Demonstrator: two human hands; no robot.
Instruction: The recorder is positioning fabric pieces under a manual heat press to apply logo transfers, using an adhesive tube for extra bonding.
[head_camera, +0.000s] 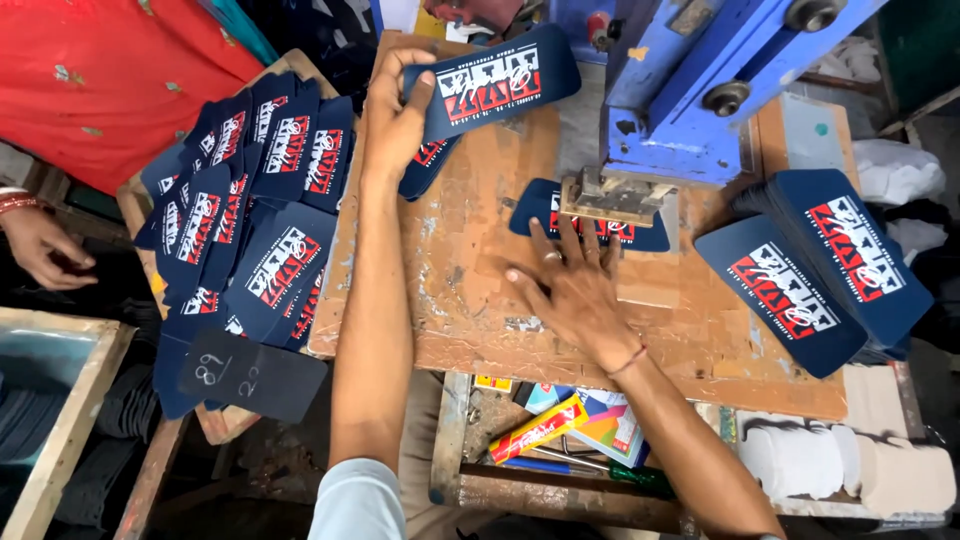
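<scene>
My left hand (395, 112) grips the end of a dark blue printed tag (497, 80) with red and white artwork, held above the far left part of the wooden work board (470, 300). Another tag (425, 165) lies partly under that hand. My right hand (570, 290) lies flat on the board, fingers spread. Its fingertips touch a blue tag (545, 215) that sits under the metal die (612, 197) of a blue press (690, 90).
Several printed tags are fanned out on the left (260, 210). A thick stack of tags (820, 265) sits on the right. Another person's hand with bangles (40, 245) and red cloth (110, 70) are at far left. Tools and packets (570, 435) lie below the board.
</scene>
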